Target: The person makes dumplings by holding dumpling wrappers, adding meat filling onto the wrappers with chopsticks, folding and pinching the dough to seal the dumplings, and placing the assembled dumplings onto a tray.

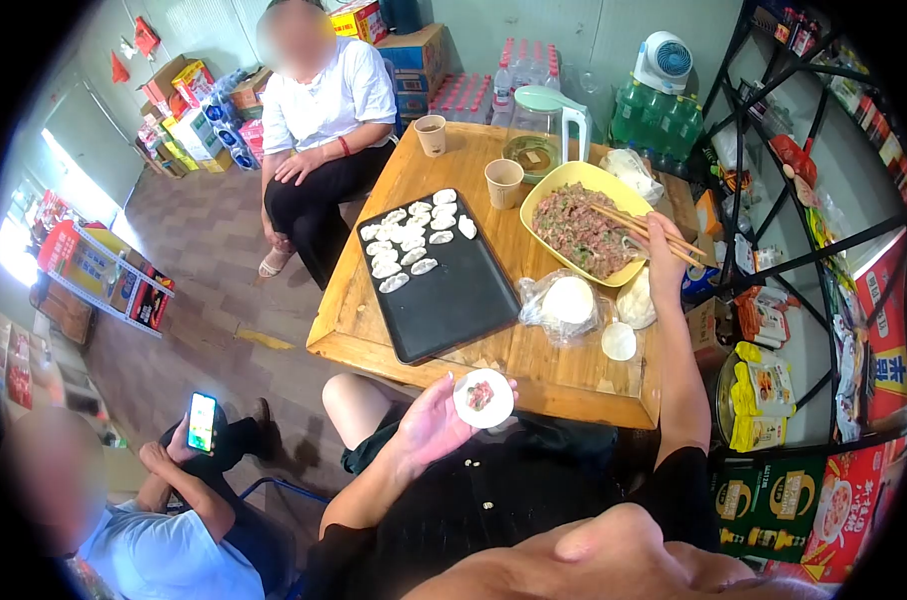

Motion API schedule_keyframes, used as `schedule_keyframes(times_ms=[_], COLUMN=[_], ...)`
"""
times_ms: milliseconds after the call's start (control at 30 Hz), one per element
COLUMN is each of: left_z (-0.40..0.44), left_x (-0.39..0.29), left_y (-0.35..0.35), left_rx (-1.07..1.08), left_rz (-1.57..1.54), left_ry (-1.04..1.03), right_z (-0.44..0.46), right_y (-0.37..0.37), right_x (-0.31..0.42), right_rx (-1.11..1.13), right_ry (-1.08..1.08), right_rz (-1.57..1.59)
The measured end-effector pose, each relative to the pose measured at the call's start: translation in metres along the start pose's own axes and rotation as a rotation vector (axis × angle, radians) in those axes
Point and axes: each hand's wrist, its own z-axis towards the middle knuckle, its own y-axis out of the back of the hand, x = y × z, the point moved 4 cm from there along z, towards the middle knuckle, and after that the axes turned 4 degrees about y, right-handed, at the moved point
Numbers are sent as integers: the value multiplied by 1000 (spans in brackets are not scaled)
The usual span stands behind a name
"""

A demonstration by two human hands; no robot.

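Observation:
On the fingers of my left hand (436,425) rests a round dumpling wrapper (501,408) with a small heap of meat filling (480,394) at its middle. My right hand (664,262) is closed around wooden chopsticks (686,250), whose tips reach into the minced meat filling. That filling (579,225) lies in a yellow bowl (537,238) at the table's far right. Left of the bowl, a black tray (439,310) carries several folded dumplings (412,235) toward its far end. A stack of wrappers (568,300) sits in a plastic bag, and one loose wrapper (620,341) lies nearby.
The wooden table (374,340) also bears two paper cups, one (504,184) near a glass pitcher (536,135). A seated person (324,110) faces the table's far left; another (164,540) holds a phone (202,422). Black metal shelving (824,200) stands right.

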Motion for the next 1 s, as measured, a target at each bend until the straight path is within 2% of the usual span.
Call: schedule_keyframes(times_ms=[167,233,267,400,467,500,567,767,867,1000], left_z=[5,12,14,21,17,16,14,1,-1,-2], left_x=[-2,-8,-13,-32,-32,-32,-31,-25,-23,-20], left_y=[-4,-6,-9,-29,-35,-37,-34,-36,-31,-20], left_rx=[-11,-45,-62,31,54,36,16,82,62,80], left_rz=[-22,-31,-22,-13,-26,-45,-70,-110,-155,-197], left_ry=[2,-27,-40,-78,-81,-70,-59,-26,-24,-35], right_z=[-3,-11,-18,-67,-91,-100,-117,-129,-129,-124], right_y=[12,12,12,-10,-19,-20,-30,-53,-65,-62], right_x=[6,14,19,53,65,69,83,111,124,130], right_rx=[-71,-94,-6,77,375,385,546,710,881,799], right_ry=[-99,-152,-176,-296,-250,-265,-185,-70,33,14], right_rz=[119,340,409,368,474,474,303,183,147,128])
